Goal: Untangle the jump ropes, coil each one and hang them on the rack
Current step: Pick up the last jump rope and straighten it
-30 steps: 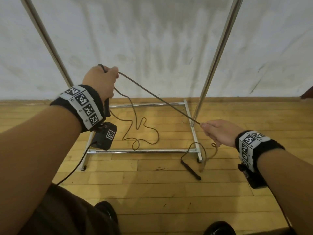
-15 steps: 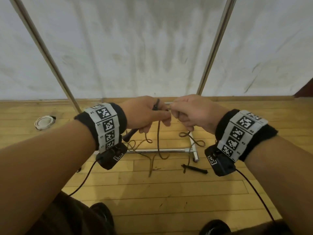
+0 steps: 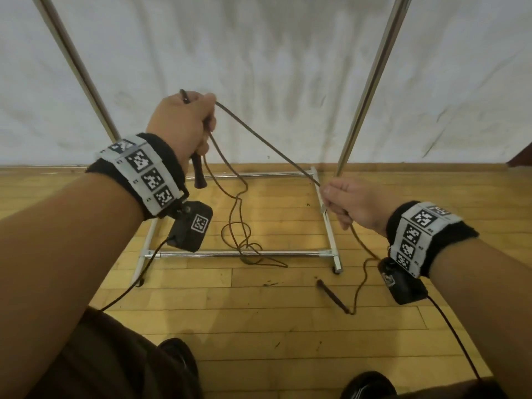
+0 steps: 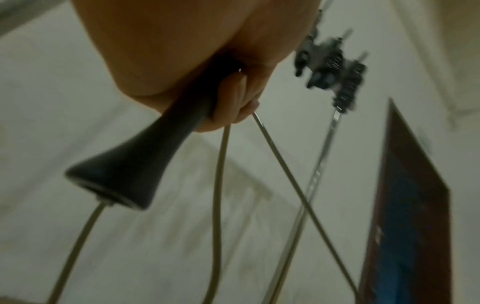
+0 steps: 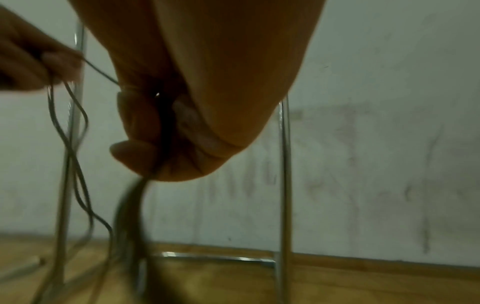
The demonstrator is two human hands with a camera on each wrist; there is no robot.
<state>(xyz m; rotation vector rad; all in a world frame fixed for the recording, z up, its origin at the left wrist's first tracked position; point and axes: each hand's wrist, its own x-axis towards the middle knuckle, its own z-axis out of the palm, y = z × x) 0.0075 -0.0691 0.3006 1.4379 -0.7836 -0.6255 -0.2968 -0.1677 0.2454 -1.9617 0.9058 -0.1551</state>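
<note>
My left hand (image 3: 184, 122) is raised and grips a black jump rope handle (image 3: 198, 174) together with loops of the thin brown rope (image 3: 267, 142); in the left wrist view the flared handle (image 4: 135, 174) sticks out below the curled fingers (image 4: 233, 107). From that hand a taut stretch of rope runs down right to my right hand (image 3: 348, 205), which grips it in a fist (image 5: 161, 131). Slack rope hangs in a tangle (image 3: 244, 240) over the rack's base. Past my right hand the rope drops to the second black handle (image 3: 332, 295) lying on the floor.
The metal rack has two slanted uprights (image 3: 371, 82) (image 3: 77, 67) and a rectangular base frame (image 3: 239, 254) on the wooden floor, close to a white wall. My shoes (image 3: 178, 358) are at the bottom edge. Cables trail from both wrist cameras.
Half a second ago both hands met at chest height. Now the left hand has risen with the handle, and the right has moved down and right, drawing a length of rope taut.
</note>
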